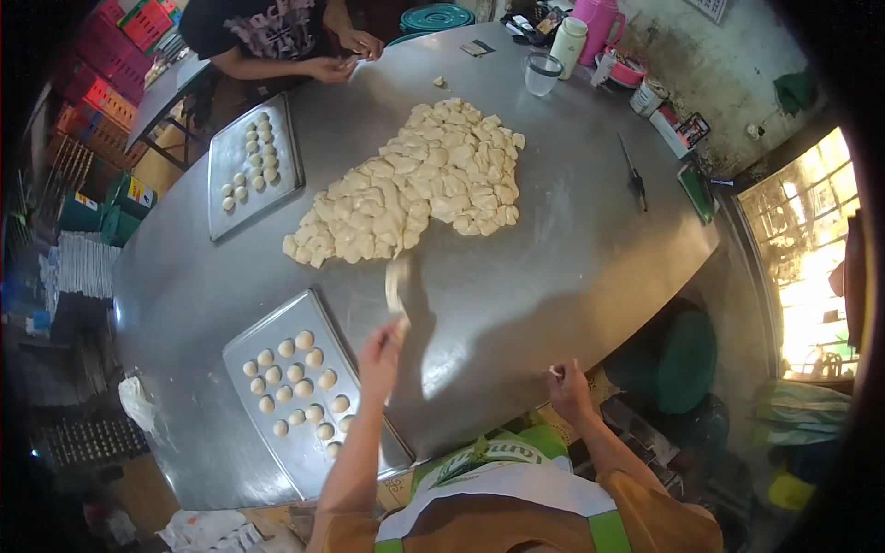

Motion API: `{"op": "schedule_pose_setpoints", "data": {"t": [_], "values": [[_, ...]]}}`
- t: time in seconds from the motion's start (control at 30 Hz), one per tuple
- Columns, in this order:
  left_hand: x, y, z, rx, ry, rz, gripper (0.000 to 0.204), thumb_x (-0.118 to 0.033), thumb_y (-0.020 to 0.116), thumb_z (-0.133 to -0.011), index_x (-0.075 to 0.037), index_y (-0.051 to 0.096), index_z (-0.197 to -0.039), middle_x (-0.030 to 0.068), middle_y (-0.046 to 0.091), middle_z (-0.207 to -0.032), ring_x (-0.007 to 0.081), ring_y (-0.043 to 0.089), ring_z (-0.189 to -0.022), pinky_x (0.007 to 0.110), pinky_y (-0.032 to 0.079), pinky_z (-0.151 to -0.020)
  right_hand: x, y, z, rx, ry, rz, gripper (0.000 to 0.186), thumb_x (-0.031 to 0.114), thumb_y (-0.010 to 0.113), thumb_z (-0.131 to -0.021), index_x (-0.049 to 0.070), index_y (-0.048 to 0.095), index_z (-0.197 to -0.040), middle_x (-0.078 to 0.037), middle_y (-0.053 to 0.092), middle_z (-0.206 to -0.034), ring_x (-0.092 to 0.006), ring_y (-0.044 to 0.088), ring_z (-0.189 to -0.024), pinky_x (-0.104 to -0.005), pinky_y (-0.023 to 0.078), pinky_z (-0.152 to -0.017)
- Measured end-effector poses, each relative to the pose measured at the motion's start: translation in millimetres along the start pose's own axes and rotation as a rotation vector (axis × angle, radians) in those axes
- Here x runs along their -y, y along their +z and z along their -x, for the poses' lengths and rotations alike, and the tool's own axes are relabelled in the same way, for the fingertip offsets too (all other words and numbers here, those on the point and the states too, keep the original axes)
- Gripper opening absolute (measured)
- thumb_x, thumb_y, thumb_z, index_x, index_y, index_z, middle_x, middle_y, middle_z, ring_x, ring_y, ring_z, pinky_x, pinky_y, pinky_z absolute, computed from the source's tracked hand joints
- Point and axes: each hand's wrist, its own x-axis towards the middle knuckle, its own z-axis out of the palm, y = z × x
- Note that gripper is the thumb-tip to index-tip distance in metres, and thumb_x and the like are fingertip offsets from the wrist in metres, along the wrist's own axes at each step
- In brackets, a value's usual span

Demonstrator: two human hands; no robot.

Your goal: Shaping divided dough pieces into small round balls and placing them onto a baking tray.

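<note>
My left hand (381, 355) is closed on a pale strip of dough (396, 284), smeared by motion, which reaches up toward the big heap of cut dough pieces (419, 184). Whether the strip still touches the heap, I cannot tell. Near the table's front edge, my right hand (572, 394) is closed, with a small pale bit of dough (555, 372) showing at its fingertips. Left of my left forearm lies a metal tray (241, 358) with rows of round dough balls (295, 372).
A second tray (221, 207) of dough balls lies at the far left of the metal table (516, 304). Across the table, another person's hands (346, 60) work together. A knife-like tool (634, 175), clear cup (542, 78), pale bottle (568, 44) and pink jug (601, 26) stand or lie toward the right.
</note>
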Motion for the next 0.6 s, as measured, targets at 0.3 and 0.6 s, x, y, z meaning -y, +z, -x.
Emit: {"op": "schedule_pose_setpoints", "data": {"t": [0.3, 0.6], "values": [[18.5, 7.9, 39.1, -0.135, 0.165, -0.766, 0.034, -0.017, 0.070, -0.092, -0.002, 0.061, -0.121, 0.0148, 0.065, -0.099, 0.0364, 0.063, -0.092, 0.047, 0.050, -0.081, 90.0, 37.7, -82.0, 0.322, -0.270, -0.046, 0.025, 0.014, 0.073, -0.091, 0.004, 0.055, -0.105, -0.020, 0.063, -0.104, -0.0354, 0.066, -0.089, -0.0417, 0.053, -0.078], [-77.8, -20.4, -3.1, 0.265, -0.367, 0.788, 0.034, -0.011, 0.069, -0.092, -0.007, 0.063, -0.125, 0.0036, 0.067, -0.117, 0.0144, 0.064, -0.100, 0.030, 0.052, -0.081, 210.6, 65.1, -135.1, 0.707, -0.501, -0.505, 0.042, 0.013, 0.078, -0.087, 0.004, 0.062, -0.125, -0.013, 0.061, -0.122, -0.0195, 0.063, -0.101, -0.0342, 0.050, -0.091]]}}
